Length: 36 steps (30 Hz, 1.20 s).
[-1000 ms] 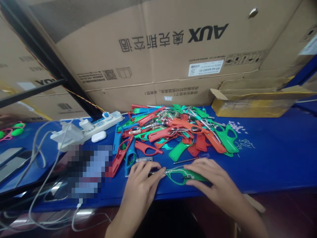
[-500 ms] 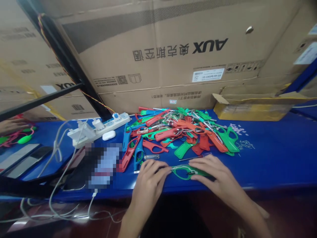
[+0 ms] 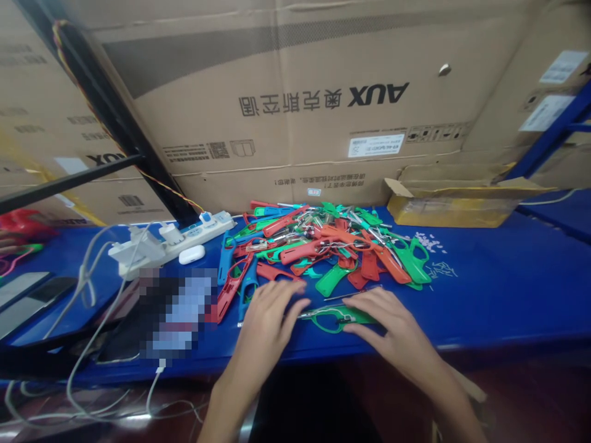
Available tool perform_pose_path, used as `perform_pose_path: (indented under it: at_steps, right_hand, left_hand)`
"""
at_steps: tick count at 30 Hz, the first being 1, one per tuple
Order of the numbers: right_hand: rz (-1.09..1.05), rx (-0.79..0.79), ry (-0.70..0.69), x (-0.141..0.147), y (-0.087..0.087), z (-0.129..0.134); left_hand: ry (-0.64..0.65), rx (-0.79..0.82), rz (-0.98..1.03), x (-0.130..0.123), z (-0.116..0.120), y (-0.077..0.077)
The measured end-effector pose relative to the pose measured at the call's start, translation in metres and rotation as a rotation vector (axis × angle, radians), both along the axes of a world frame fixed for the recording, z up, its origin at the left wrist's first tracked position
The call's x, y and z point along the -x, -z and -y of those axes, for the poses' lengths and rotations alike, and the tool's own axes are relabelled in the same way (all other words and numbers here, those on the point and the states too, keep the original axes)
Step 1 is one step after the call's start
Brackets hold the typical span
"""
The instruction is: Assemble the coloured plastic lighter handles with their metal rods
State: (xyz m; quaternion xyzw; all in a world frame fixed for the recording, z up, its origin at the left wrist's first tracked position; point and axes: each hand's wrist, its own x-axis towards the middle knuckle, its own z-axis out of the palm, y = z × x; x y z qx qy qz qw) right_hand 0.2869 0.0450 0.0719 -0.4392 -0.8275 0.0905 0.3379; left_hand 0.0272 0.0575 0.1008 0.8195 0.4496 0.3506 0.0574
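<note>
Holding green casing (image 3: pixel 362 316) near table edge (image 3: pixel 323 353), right grip (image 3: pixel 388 320) has room rightward.

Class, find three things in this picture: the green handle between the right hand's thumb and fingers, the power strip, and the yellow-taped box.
Green handle (image 3: pixel 362 317): head view, on its solid body.
Power strip (image 3: pixel 194 232): head view, on its socket face.
Yellow-taped box (image 3: pixel 450 212): head view, on its front wall.

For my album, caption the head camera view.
Right hand on a green handle, left hand beside, colourful heap behind.
</note>
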Motion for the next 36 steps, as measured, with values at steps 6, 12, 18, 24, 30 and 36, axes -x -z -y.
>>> perform_pose_path:
  at_steps: [6, 12, 18, 24, 30, 36]
  right_hand:
    - [0.016, -0.003, -0.02, 0.003, -0.003, 0.0]
    - [-0.047, 0.054, -0.051, 0.001, -0.003, -0.001]
    - [-0.105, 0.067, -0.084, -0.001, -0.006, 0.0]
    - [-0.045, 0.033, -0.076, -0.002, -0.009, 0.001]
    - [-0.012, -0.056, -0.06, -0.002, -0.003, 0.001]
    - [0.017, -0.095, -0.021, -0.002, 0.001, 0.012]
  left_hand:
    - [0.12, 0.014, -0.27, -0.021, -0.052, -0.017]
    - [0.126, 0.067, -0.229, -0.026, -0.064, -0.024]
    - [0.061, 0.402, 0.541, -0.012, -0.005, -0.028]
    - [0.09, 0.626, 0.797, -0.02, 0.012, -0.02]
    - [0.051, 0.829, 0.919, -0.027, 0.006, -0.016]
    - [-0.128, 0.719, 0.936, -0.028, 0.014, -0.008]
